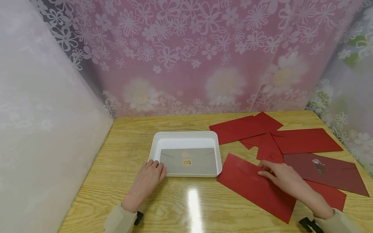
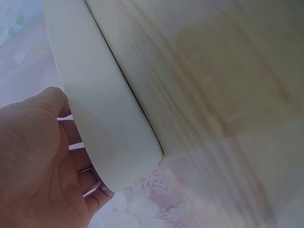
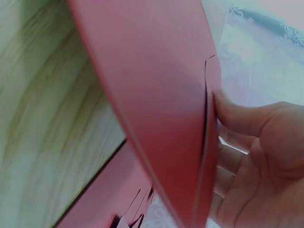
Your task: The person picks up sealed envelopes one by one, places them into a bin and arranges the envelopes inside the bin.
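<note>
My left hand [image 1: 150,174] is at the near left corner of a white tray [image 1: 186,134], with its fingers bent over the rim. From the left wrist, the tray's outer wall [image 2: 102,109] shows, the fingers partly hidden behind its edge. A grey envelope [image 1: 201,161] with gold print lies inside the tray. My right hand [image 1: 279,176] pinches a red envelope [image 1: 250,181] by its long edge, thumb on one side and fingers on the other. That envelope slants just right of the tray; in the right wrist view its flap [image 3: 212,80] runs beside the thumb.
Several red envelopes [image 1: 306,140] overlap on the right of the wooden table [image 1: 131,136]. A darker maroon envelope [image 1: 335,171] with a silver design lies among them. Another red envelope [image 1: 332,195] is partly under the right wrist. Flowered curtains [image 1: 180,64] hang behind the table.
</note>
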Action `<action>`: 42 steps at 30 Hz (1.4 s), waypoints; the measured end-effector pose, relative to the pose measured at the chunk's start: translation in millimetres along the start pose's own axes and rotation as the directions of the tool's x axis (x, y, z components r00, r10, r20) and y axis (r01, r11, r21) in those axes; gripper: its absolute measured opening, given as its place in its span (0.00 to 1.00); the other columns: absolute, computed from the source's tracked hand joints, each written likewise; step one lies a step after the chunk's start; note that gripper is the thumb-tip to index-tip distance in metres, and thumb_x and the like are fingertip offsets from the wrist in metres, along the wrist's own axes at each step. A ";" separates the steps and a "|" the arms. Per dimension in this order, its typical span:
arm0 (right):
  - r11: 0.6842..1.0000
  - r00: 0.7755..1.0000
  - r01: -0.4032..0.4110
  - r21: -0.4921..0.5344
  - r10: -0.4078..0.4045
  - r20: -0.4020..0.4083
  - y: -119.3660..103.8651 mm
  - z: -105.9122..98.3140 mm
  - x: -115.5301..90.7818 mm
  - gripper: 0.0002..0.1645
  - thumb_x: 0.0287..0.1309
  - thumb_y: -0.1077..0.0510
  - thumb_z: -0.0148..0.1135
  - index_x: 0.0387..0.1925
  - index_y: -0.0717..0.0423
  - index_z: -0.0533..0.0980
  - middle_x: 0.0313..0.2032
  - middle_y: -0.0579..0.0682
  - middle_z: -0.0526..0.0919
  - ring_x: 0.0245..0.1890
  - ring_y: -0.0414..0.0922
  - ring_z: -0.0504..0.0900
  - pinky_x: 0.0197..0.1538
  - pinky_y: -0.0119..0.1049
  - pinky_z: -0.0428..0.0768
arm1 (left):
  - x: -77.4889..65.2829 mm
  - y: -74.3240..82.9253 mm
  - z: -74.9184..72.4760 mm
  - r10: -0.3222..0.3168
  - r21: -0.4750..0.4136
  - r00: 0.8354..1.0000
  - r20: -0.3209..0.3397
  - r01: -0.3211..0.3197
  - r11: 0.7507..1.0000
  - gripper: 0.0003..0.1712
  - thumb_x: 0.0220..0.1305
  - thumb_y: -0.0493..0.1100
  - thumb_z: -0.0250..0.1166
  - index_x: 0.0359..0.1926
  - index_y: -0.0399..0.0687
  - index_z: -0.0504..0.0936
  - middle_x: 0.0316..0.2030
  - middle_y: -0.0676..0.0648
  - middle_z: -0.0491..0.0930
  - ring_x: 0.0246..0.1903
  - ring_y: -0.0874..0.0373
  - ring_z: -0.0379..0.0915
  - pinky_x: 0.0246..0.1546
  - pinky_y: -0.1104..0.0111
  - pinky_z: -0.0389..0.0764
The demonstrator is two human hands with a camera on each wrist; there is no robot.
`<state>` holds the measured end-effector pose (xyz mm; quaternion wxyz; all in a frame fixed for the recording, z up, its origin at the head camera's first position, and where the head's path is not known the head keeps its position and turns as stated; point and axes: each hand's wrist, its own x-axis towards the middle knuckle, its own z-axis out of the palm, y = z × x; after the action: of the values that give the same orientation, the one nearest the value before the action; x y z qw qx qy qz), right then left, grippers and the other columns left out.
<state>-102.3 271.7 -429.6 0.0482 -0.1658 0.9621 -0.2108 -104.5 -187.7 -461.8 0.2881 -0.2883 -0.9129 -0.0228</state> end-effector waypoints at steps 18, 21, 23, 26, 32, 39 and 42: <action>0.933 0.799 0.158 -0.324 -0.314 -0.513 -5.3 -29.8 11.9 0.20 0.48 0.59 0.77 0.44 0.50 0.80 0.23 0.44 0.83 0.12 0.31 0.59 0.15 0.28 0.54 | 0.3 0.4 -1.0 -0.010 -0.007 1.000 0.021 0.010 1.000 0.19 0.64 0.40 0.65 0.21 0.48 0.65 0.18 0.52 0.59 0.21 0.57 0.55 0.25 0.69 0.56; 0.914 0.756 0.184 -0.363 -0.367 -0.542 -7.3 -36.6 16.5 0.13 0.59 0.52 0.71 0.44 0.51 0.81 0.30 0.48 0.87 0.11 0.36 0.65 0.15 0.29 0.54 | 0.5 0.4 -0.9 -0.003 -0.005 1.000 0.006 0.003 1.000 0.18 0.63 0.40 0.65 0.21 0.47 0.65 0.18 0.52 0.58 0.21 0.57 0.54 0.25 0.70 0.54; 0.903 0.736 0.200 -0.381 -0.395 -0.550 -9.4 -40.5 19.5 0.16 0.68 0.44 0.61 0.44 0.51 0.81 0.32 0.50 0.87 0.12 0.40 0.69 0.15 0.29 0.55 | 0.7 0.8 -1.4 -0.003 -0.002 1.000 -0.001 0.003 1.000 0.18 0.61 0.40 0.66 0.21 0.47 0.65 0.18 0.52 0.57 0.21 0.57 0.54 0.26 0.71 0.53; 0.888 0.706 0.223 -0.402 -0.431 -0.561 -14.9 -45.1 24.5 0.29 0.74 0.35 0.46 0.44 0.52 0.82 0.32 0.51 0.86 0.14 0.44 0.75 0.15 0.31 0.59 | 0.5 0.7 -1.7 -0.005 -0.004 1.000 -0.004 0.005 1.000 0.19 0.61 0.40 0.66 0.21 0.48 0.65 0.18 0.53 0.57 0.21 0.56 0.55 0.26 0.71 0.53; 0.871 0.656 0.252 -0.423 -0.475 -0.587 -32.0 -50.7 37.1 0.32 0.76 0.35 0.42 0.42 0.53 0.83 0.29 0.49 0.83 0.14 0.44 0.74 0.14 0.31 0.60 | 0.5 0.8 -1.9 -0.006 -0.006 1.000 -0.003 0.006 1.000 0.20 0.60 0.39 0.67 0.21 0.48 0.64 0.18 0.53 0.56 0.21 0.56 0.56 0.25 0.71 0.54; 0.867 0.639 0.297 -0.400 -0.492 -0.591 -57.5 -52.9 54.3 0.26 0.74 0.38 0.50 0.41 0.52 0.84 0.30 0.49 0.83 0.17 0.44 0.76 0.16 0.34 0.65 | -0.3 0.0 -1.3 0.002 -0.002 1.000 -0.011 -0.002 1.000 0.20 0.60 0.39 0.67 0.21 0.48 0.64 0.18 0.53 0.55 0.21 0.57 0.54 0.25 0.71 0.54; 0.865 0.635 0.330 -0.379 -0.500 -0.589 -69.0 -50.7 62.9 0.14 0.67 0.46 0.63 0.41 0.52 0.84 0.31 0.49 0.84 0.21 0.44 0.78 0.17 0.36 0.70 | -0.5 0.0 -1.4 0.002 -0.002 1.000 -0.005 -0.002 1.000 0.20 0.60 0.39 0.68 0.21 0.48 0.64 0.18 0.54 0.53 0.21 0.57 0.52 0.26 0.71 0.53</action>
<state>-149.0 211.0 -356.0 -0.3710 -0.3014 0.8662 -0.1457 -103.4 -188.3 -461.0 0.2901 -0.2894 -0.9119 -0.0241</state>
